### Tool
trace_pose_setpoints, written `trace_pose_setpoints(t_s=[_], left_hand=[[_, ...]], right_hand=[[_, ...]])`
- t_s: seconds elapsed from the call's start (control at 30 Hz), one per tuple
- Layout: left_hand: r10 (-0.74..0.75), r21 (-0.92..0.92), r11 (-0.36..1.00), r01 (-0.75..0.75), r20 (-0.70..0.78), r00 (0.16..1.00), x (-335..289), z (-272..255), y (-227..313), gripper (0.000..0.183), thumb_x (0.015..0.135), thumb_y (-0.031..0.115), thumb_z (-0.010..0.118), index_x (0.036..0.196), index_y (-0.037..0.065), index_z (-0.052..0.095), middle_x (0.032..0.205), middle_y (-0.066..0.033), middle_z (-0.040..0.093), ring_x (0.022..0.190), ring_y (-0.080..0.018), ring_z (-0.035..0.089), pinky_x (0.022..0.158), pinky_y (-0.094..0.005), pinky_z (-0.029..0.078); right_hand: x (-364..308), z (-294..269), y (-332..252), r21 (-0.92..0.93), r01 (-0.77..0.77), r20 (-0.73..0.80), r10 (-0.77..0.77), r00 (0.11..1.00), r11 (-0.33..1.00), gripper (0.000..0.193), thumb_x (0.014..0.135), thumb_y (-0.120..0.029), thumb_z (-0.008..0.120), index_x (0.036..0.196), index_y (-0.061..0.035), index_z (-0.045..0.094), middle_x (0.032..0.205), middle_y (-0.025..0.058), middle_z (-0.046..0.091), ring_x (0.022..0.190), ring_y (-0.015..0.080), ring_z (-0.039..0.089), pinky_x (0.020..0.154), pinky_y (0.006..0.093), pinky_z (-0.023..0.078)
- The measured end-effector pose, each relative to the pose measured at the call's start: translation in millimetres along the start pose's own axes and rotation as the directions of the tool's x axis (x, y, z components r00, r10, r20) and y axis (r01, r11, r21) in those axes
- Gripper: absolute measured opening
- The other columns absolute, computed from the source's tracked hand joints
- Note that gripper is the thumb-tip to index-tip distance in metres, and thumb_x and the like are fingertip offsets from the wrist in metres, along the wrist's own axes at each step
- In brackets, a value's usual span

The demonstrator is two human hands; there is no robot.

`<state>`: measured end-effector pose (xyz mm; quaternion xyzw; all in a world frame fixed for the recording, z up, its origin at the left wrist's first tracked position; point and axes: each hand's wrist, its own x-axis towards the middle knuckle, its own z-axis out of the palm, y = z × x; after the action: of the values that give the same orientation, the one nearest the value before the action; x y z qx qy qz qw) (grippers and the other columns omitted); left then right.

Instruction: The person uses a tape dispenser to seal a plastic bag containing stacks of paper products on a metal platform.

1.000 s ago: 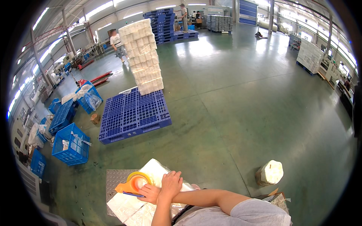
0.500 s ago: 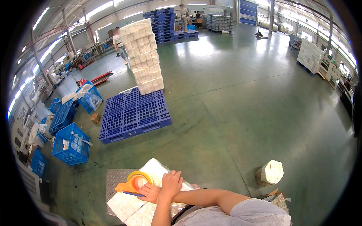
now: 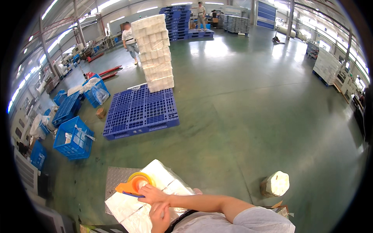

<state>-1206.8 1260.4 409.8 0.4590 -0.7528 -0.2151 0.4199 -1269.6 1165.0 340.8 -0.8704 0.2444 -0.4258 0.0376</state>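
Observation:
An orange tape dispenser with a yellow tape roll and a blue edge rests on a white, film-wrapped bundle. My right hand reaches across from the right and is closed on the dispenser's near side; its fingertips are partly hidden. Just below the right wrist is my left hand, held over the bundle with loosely bent fingers and the thumb apart. I see nothing in it. Under the bundle a grey textured metal plate shows at the far left.
A blue pallet bears a tall stack of white wrapped packs. Blue crates stand left, with a red pallet jack beyond. A wrapped white roll stands on the floor at right. A person is behind the stack.
My left hand has come off the right wrist and drawn back toward me. The right hand stays at the dispenser. The view has shifted slightly, and the person behind the stack shows more fully.

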Motion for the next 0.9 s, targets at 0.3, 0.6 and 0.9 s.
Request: trace_pose_setpoints(t_s=[0.3, 0.6, 0.9], left_hand=[[-0.668, -0.512, 0.713, 0.479, -0.287, 0.687, -70, -41, -18, 0.027, 0.092, 0.017, 0.049, 0.105, -0.005, 0.058, 0.092, -0.0104, 0.059, 0.081, -0.0164, 0.055, 0.073, -0.0281, 0.046], [-0.687, -0.692, 0.692, 0.206, -0.542, 0.484, -49, -58, -17, 0.051, 0.092, 0.035, 0.049, 0.112, -0.011, 0.051, 0.104, -0.0206, 0.055, 0.092, -0.0272, 0.056, 0.08, -0.0353, 0.048], [-0.426, -0.008, 0.565, 0.825, -0.86, 0.283, -216, -168, -94, 0.036, 0.084, 0.03, 0.063, 0.097, -0.004, 0.061, 0.084, -0.0119, 0.062, 0.073, -0.0218, 0.055, 0.068, -0.0337, 0.045]], right_hand=[[35, -48, -47, 0.354, -0.174, -0.267, 0.277, 0.923, 0.919, 0.028, 0.07, -0.004, 0.06, 0.098, -0.0054, 0.06, 0.098, 0.0125, 0.052, 0.09, 0.0308, 0.05, 0.076, 0.04, 0.039], [31, -65, -91, 0.61, -0.124, 0.061, 0.11, 0.992, 0.782, 0.033, 0.082, -0.007, 0.051, 0.115, -0.0023, 0.054, 0.11, 0.0141, 0.054, 0.101, 0.031, 0.052, 0.086, 0.0377, 0.041], [94, -189, -79, 0.786, 0.144, 0.022, -0.259, 0.966, 0.602, 0.026, 0.071, 0.003, 0.062, 0.097, -0.0008, 0.063, 0.095, 0.0103, 0.062, 0.072, 0.0208, 0.058, 0.061, 0.0304, 0.044]])
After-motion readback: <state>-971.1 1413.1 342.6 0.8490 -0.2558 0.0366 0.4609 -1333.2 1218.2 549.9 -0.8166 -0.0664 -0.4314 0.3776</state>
